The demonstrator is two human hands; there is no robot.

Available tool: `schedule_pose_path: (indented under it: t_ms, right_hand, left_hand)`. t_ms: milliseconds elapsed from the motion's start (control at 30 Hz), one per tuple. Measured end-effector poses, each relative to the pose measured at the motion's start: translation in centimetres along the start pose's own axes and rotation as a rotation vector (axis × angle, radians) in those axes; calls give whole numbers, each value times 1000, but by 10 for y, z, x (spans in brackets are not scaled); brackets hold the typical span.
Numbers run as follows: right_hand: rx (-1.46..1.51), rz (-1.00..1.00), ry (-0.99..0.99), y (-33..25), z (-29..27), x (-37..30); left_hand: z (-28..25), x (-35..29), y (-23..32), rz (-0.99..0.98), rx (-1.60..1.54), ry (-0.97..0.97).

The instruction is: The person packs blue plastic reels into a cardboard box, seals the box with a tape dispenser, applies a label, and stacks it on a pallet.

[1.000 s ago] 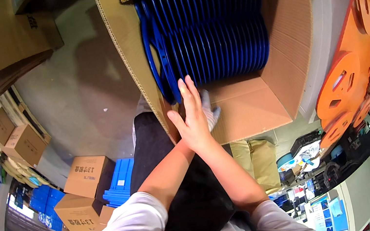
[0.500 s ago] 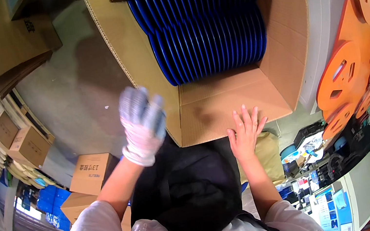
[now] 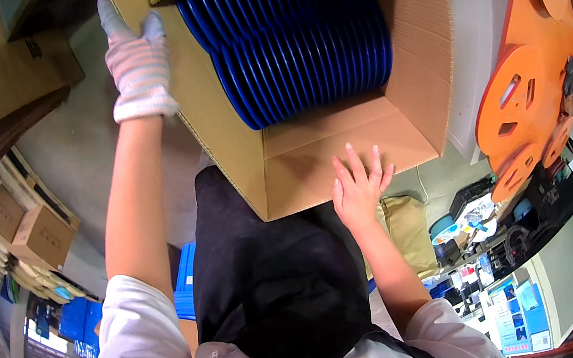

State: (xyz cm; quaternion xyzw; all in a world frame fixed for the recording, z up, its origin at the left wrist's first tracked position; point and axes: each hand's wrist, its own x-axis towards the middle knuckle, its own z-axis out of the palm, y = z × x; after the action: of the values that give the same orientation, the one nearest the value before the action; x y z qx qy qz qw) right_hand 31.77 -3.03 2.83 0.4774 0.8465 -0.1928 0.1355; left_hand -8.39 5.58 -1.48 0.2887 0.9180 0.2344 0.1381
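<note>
An open cardboard box (image 3: 423, 40) stands in front of me with its flaps raised. Inside it, blue discs (image 3: 302, 72) stand on edge in two tight rows. My left hand (image 3: 141, 70), in a white-and-grey knitted glove, grips the edge of the box's left flap, thumb on the inner face and fingers on the outer side. Bare, my right hand (image 3: 357, 189) rests on the near flap, its fingers spread over the cardboard and holding nothing.
Large orange plates with cut-out slots (image 3: 513, 93) stand at the right, beside a pale grey panel (image 3: 476, 15). Small cartons (image 3: 44, 237) sit at the left. A cluttered workbench (image 3: 572, 274) is at the lower right, and more cardboard (image 3: 6, 67) leans at the far left.
My left hand has swung up and away from me onto the left flap. The box has shifted slightly left in view, and my right hand stays on the near flap.
</note>
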Motion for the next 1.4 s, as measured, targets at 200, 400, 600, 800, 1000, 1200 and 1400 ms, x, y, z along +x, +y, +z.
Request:
schedule_pose_path:
  t_ms: [200, 400, 600, 800, 1000, 1200, 1400]
  right_hand:
    - [-3, -12, 15, -2, 2, 3]
    - [-6, 9, 2, -6, 0, -3]
    - [-19, 45, -42, -8, -1, -8]
    - [1, 56, -48, -12, -6, -3]
    - [-44, 67, -75, -13, -2, -10]
    - [-30, 19, -34, -18, -5, 4]
    - [-62, 21, -51, -13, -4, -1]
  left_hand:
    - [-1, 11, 25, -155, 155, -14]
    - [-9, 11, 32, -179, 229, -82]
    - [-8, 11, 38, -208, 250, -105]
    - [-7, 12, 30, -232, 204, -117]
    - [-7, 14, 31, -225, 246, -153]
    - [-5, 15, 18, -201, 228, -116]
    - [-5, 15, 27, -242, 178, -134]
